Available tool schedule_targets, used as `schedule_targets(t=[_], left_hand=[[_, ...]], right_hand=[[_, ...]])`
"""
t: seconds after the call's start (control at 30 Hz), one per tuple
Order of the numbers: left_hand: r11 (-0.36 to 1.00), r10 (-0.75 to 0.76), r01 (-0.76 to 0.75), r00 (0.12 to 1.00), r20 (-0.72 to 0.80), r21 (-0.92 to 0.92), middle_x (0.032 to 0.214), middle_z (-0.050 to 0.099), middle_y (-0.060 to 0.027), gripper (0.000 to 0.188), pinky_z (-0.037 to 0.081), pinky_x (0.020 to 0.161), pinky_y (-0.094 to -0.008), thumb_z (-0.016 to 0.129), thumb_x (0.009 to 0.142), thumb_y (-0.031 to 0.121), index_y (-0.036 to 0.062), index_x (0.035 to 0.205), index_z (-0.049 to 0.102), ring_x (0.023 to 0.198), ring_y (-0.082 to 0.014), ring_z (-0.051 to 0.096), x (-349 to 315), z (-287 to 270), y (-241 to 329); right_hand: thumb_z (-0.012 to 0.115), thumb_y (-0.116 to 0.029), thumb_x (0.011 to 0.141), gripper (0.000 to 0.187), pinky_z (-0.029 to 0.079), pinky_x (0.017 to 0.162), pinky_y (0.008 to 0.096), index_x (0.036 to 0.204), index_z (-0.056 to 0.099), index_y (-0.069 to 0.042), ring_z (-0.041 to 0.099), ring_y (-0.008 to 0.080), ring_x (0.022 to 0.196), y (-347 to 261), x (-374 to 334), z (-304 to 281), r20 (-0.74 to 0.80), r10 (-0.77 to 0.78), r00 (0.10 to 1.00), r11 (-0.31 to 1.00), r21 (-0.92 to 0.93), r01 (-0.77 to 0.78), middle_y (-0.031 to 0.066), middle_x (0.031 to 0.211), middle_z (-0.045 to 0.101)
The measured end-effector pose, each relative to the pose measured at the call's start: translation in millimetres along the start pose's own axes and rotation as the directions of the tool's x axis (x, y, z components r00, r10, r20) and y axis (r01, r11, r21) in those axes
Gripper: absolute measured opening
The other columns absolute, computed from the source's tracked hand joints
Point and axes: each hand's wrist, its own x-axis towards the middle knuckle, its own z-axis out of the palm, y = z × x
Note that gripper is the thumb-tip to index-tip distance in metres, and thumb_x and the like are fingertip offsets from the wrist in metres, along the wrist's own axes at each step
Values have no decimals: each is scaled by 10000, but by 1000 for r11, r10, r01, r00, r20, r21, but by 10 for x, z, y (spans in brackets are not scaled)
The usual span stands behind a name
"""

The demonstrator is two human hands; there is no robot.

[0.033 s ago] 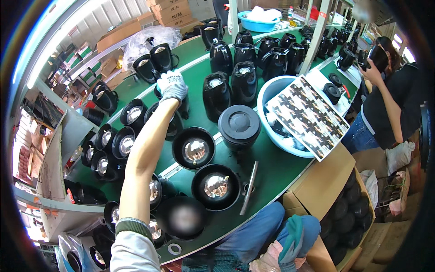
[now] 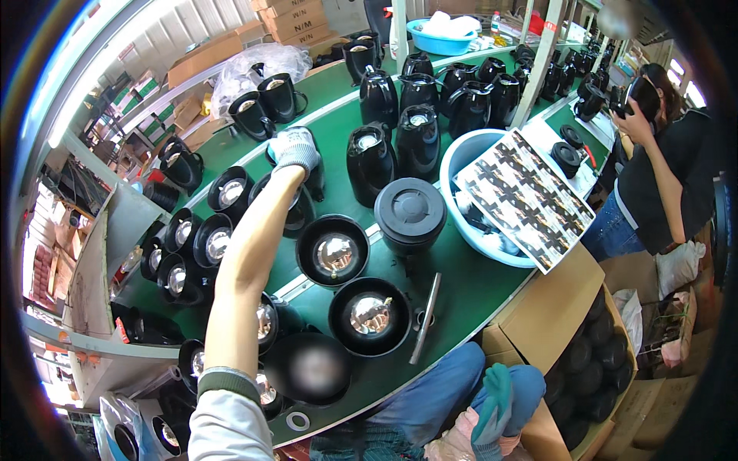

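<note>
My left hand (image 2: 295, 149), in a pale knitted glove, reaches across the green table at the end of my outstretched arm. Its fingers curl over the top of a black jug (image 2: 316, 181), which the hand and wrist partly hide. Near my forearm stand several black jugs lying open end up, with mirror-like silver insides; one open jug (image 2: 333, 250) and another (image 2: 369, 316) are nearest the middle. A jug with a round black lid (image 2: 410, 215) stands to their right. Low on my lap, my right hand (image 2: 496, 403) in a teal-faced glove rests open, holding nothing visible.
A metal rod (image 2: 426, 319) and a white ring (image 2: 297, 421) lie near the table edge. A blue basin (image 2: 453, 170) bears a patterned sheet (image 2: 526, 201). Beside my legs, a carton (image 2: 530, 311) holds black round parts. At right, another person (image 2: 661, 169) lifts a black jug.
My left hand has lowered slightly and its fingers have curled further over the jug. On my lap, the right glove's fingers have straightened a little. The view has shifted slightly.
</note>
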Motion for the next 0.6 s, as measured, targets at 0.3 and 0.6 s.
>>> schedule_targets(t=[0.3, 0.6], left_hand=[[994, 105, -83, 923, -371, 75, 1196, 744, -11, 383, 363, 1131, -473, 658, 857, 122, 301, 1176, 769, 1236, -238, 603, -377, -488, -339], [757, 600, -626, 553, -578, 188, 991, 665, -48, 375, 431, 1116, -472, 848, 689, 163, 166, 1047, 738, 1111, -280, 619, -2144, -2514, -672]], right_hand=[[593, -350, 1003, 588, 383, 1157, 494, 1447, 523, 30, 522, 386, 1326, -101, -268, 93, 47, -65, 997, 998, 3, 65, 257, 1436, 535], [728, -308, 913, 725, 383, 1160, 529, 1524, 463, -23, 472, 451, 1385, -1398, 664, 0, 189, -675, 713, 685, -199, 701, 256, 1533, 454]])
